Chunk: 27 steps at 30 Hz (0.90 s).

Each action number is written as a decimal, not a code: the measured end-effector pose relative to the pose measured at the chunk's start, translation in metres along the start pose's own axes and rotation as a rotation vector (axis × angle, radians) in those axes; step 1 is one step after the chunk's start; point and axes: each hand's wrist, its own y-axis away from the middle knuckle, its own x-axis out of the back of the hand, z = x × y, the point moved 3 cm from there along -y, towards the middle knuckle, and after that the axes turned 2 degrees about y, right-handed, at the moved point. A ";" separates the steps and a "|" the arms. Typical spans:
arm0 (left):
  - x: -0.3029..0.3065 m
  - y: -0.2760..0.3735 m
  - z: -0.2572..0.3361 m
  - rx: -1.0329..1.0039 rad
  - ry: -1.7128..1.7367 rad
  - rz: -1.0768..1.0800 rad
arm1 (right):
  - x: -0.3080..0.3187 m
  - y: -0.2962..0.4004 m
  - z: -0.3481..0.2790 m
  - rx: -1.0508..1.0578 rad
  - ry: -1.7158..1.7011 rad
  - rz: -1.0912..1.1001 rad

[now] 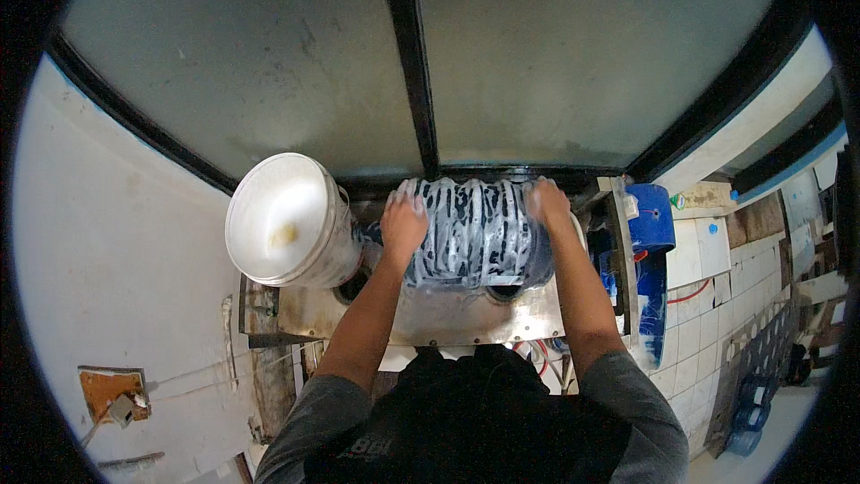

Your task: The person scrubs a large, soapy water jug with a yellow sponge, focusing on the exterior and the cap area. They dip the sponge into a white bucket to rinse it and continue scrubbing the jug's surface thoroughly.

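A large ribbed plastic water jug (474,235) lies on its side before me, coated in white suds. Its neck end seems to point left, partly behind my wrist. My left hand (404,220) grips the jug near its left end, fingers over the top and wet with foam. At the opposite end, my right hand (549,202) holds the jug's right edge, its fingertips foamy and blurred. Beneath the jug is a metal-topped bench (443,323) with dark round holes. To the left stands a white plastic bucket (336,255), with whitish contents and a yellowish patch inside.
Frosted window panes (591,67) in a black frame rise behind the bench. A wooden frame (621,255) borders its right side, beside a blue plastic container (652,218). A plain wall (121,228) stands left. Several blue water jugs (749,417) sit at the lower right.
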 end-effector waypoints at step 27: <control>0.003 0.000 0.008 0.096 0.026 0.007 | -0.057 0.115 -0.112 0.375 0.130 0.476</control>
